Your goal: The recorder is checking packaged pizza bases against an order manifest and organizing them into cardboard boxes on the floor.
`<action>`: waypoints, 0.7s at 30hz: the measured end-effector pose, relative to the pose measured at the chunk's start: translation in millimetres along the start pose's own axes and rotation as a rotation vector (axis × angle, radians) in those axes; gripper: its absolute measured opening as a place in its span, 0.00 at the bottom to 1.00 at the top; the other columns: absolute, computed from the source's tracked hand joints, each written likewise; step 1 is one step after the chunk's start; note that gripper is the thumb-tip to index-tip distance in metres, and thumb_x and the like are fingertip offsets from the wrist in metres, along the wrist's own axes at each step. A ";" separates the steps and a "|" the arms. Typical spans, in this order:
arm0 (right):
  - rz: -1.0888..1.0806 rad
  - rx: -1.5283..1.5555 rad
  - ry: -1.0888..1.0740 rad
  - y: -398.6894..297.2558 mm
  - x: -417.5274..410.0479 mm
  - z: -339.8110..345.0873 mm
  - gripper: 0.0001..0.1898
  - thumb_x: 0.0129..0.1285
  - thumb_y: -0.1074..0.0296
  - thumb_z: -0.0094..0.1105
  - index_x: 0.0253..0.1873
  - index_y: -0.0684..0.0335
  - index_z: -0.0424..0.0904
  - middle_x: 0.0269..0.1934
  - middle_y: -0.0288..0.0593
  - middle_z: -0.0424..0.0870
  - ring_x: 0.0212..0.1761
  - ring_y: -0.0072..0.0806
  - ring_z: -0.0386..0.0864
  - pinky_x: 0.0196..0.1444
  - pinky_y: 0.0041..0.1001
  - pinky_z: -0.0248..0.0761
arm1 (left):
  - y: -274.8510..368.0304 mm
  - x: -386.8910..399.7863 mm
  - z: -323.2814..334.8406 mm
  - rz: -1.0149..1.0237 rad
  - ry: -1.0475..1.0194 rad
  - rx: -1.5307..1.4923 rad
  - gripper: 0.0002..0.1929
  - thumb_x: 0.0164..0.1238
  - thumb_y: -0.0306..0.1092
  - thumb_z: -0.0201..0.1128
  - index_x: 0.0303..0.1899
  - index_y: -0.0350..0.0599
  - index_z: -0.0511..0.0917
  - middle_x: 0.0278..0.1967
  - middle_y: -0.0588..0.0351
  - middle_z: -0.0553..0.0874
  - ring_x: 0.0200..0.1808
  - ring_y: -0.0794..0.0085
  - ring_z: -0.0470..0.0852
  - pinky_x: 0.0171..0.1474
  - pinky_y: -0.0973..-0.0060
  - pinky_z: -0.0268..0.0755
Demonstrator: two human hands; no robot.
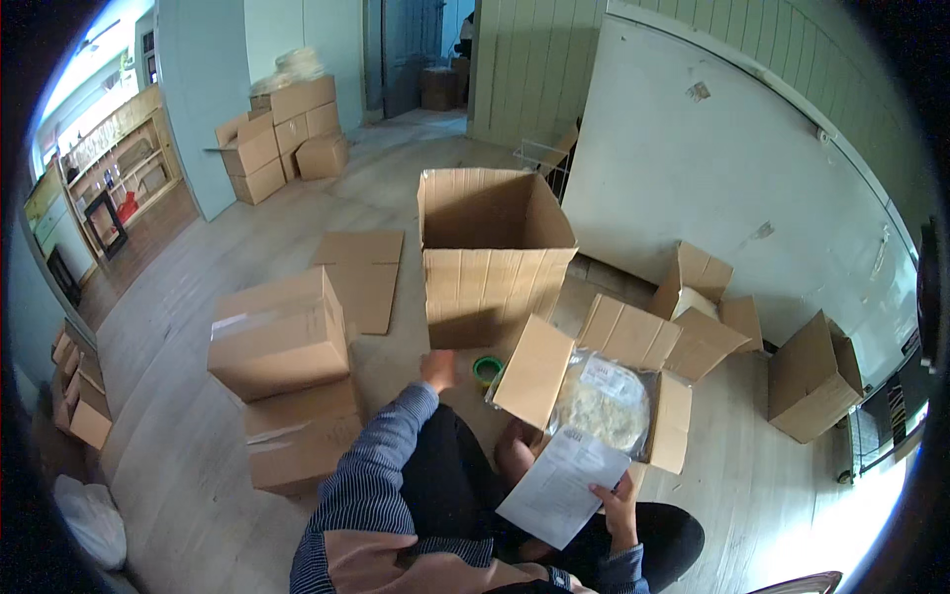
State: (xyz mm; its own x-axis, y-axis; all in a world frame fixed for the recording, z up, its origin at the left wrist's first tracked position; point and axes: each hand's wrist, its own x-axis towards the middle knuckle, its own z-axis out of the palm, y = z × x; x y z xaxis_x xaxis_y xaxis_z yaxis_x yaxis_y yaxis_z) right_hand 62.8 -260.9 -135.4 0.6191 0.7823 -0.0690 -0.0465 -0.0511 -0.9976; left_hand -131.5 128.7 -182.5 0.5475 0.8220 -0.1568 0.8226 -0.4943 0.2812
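Note:
My right hand (617, 505) grips the edge of a white printed sheet of paper (564, 482), held over my lap in front of an open cardboard box (536, 370). Inside that box lies a pale, lumpy item in a clear plastic bag (603, 412), with a printed label on top. My left hand (439, 370) is stretched forward, slightly blurred, left of a green-rimmed tape roll (487, 369) and apart from it. Its fingers are too indistinct to read. Just beyond stands a tall open carton (493, 289).
Two stacked taped cartons (278, 334) stand at my left, beside a flat cardboard piece (364, 275). More open boxes (813, 379) sit at the right, by a large white panel (742, 148). Several cartons (289, 134) are piled by the far wall. A white plastic bag (89, 523) lies lower left.

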 end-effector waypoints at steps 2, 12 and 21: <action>0.018 -0.047 -0.027 5.5 1.0 14.9 0.33 0.49 0.82 0.62 0.62 0.71 0.60 0.47 0.50 0.79 0.49 0.33 0.78 0.50 0.29 0.72 | -26.3 10.1 20.2 0.238 0.203 -0.133 0.13 0.46 0.32 0.66 0.37 0.41 0.81 0.42 0.42 0.83 0.46 0.51 0.81 0.47 0.57 0.74; -0.496 -0.657 0.291 -130.8 9.8 42.8 0.26 0.46 0.77 0.62 0.54 0.67 0.69 0.55 0.54 0.70 0.57 0.43 0.69 0.59 0.39 0.62 | 41.7 22.7 61.7 0.287 0.069 -0.293 0.11 0.62 0.37 0.53 0.43 0.47 0.77 0.38 0.46 0.84 0.42 0.54 0.83 0.48 0.54 0.67; -1.048 0.360 -0.589 -287.6 -48.6 113.5 0.26 0.64 0.35 0.44 0.33 0.56 0.72 0.45 0.52 0.70 0.51 0.42 0.72 0.48 0.45 0.74 | 11.2 25.7 41.4 0.180 0.137 0.017 0.20 0.58 0.51 0.59 0.33 0.40 0.82 0.32 0.43 0.84 0.37 0.51 0.84 0.38 0.54 0.74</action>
State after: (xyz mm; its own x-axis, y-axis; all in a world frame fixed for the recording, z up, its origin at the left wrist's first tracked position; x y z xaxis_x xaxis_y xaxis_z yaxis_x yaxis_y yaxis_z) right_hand -42.8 -213.8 155.4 0.0482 0.5070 0.8606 -0.0130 0.8619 -0.5070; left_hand -101.8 132.6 -222.6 0.6610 0.7500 0.0249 0.7163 -0.6405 0.2768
